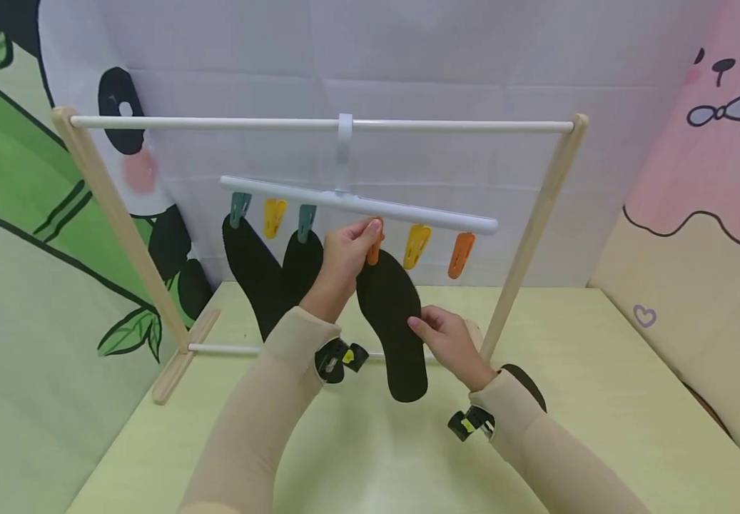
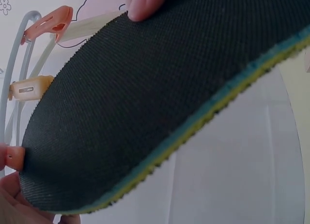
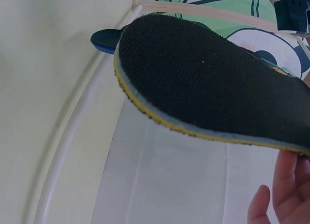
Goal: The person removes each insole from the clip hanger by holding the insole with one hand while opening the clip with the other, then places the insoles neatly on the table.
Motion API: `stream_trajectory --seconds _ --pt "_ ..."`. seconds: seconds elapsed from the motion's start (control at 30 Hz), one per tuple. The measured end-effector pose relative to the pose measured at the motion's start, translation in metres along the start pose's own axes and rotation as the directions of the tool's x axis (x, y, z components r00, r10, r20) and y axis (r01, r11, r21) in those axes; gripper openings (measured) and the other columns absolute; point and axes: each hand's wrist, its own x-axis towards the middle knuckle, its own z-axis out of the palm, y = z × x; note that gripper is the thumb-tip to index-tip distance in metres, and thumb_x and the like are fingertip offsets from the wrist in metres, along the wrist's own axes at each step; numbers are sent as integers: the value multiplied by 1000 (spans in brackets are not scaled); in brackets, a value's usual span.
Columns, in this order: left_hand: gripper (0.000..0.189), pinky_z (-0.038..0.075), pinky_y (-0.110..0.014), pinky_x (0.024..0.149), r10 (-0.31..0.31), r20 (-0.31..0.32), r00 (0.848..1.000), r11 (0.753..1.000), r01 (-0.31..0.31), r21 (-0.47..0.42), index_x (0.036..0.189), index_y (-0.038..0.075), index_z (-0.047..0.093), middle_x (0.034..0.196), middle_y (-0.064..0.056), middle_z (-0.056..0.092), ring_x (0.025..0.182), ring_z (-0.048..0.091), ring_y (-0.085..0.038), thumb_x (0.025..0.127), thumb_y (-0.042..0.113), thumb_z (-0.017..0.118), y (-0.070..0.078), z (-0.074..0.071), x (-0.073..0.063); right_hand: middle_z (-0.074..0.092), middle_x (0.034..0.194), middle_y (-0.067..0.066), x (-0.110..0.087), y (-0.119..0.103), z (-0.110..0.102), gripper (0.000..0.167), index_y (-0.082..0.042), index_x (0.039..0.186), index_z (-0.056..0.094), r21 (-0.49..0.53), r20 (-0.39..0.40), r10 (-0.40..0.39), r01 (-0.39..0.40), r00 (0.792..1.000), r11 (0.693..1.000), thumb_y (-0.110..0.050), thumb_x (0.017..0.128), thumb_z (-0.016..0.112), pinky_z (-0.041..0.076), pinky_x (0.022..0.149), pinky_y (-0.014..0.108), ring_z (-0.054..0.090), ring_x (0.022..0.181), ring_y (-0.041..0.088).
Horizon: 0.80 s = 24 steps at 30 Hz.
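My left hand (image 1: pixel 344 260) pinches an orange clip (image 1: pixel 374 246) under the white hanger bar (image 1: pixel 408 212). The toe end of a black insole (image 1: pixel 392 314) is at this clip, and the insole hangs down with its heel low. Along its right edge, my right hand (image 1: pixel 449 343) pinches the insole between thumb and fingers. A layered blue and yellow rim (image 2: pixel 193 129) shows on its side in the left wrist view. To the left, two more black insoles (image 1: pixel 247 264) hang from green clips (image 1: pixel 240 208).
A wooden stand (image 1: pixel 546 214) with a white top rod (image 1: pixel 215 123) carries the hanger by its hook (image 1: pixel 344 143). Yellow clips (image 1: pixel 417 246) and another orange clip (image 1: pixel 461 255) hang along the bar. Another black insole (image 1: pixel 525 384) is partly hidden behind the right forearm, over the table (image 1: pixel 633 400).
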Motion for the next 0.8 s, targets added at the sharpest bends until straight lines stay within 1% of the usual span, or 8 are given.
stream_trajectory --seconds 0.1,0.17,0.27,0.4,0.57,0.67,0.8 --pt "30 44 -29 79 6 10 1000 1000 -6 6 114 -8 65 86 -13 63 76 50 -16 96 14 58 0 2 1 60 74 7 0 0 0 13 8 90 62 17 -19 7 -6 1000 1000 -5 94 60 46 67 28 52 70 16" --pt "29 44 -28 75 7 8 1000 1000 -8 19 112 -9 66 83 -13 62 74 50 -17 96 14 58 0 2 1 59 72 6 -1 1 1 13 8 89 61 26 -22 11 -11 1000 1000 -4 94 60 46 66 27 51 69 15" --pt "29 44 -27 76 -3 -6 1000 999 3 39 112 -7 67 84 -10 63 76 50 -17 96 15 58 -3 1 1 58 71 5 -2 1 3 14 8 88 61 40 -15 10 -9 1000 999 -4 93 60 45 65 26 51 68 15" --pt "29 43 -27 76 -1 -19 1000 1000 1 30 113 -7 67 86 -12 65 76 50 -16 96 14 59 -4 0 0 57 71 5 -2 2 4 13 9 88 62 43 -11 -1 2 1000 999 -4 93 60 43 64 26 49 68 15" --pt "28 42 -24 67 5 -33 999 1000 -5 19 110 -8 67 83 -13 64 69 48 -15 95 14 59 -5 1 1 58 72 6 -1 2 4 13 9 90 63 33 -13 -18 18 1000 999 -3 93 60 40 63 25 47 68 15" --pt "28 41 -24 66 11 -35 999 1000 -10 19 110 -9 67 83 -11 64 70 48 -15 95 13 59 -4 1 1 58 73 7 -1 2 3 12 9 90 62 28 -19 -22 22 1000 999 -3 93 60 40 63 25 47 68 16" --pt "28 41 -25 67 21 -31 999 1000 -20 16 107 -10 67 76 -6 62 68 47 -16 95 13 59 -3 2 1 57 72 6 0 1 1 12 8 90 62 17 -31 -25 25 999 1000 -4 93 61 40 63 25 46 68 16"
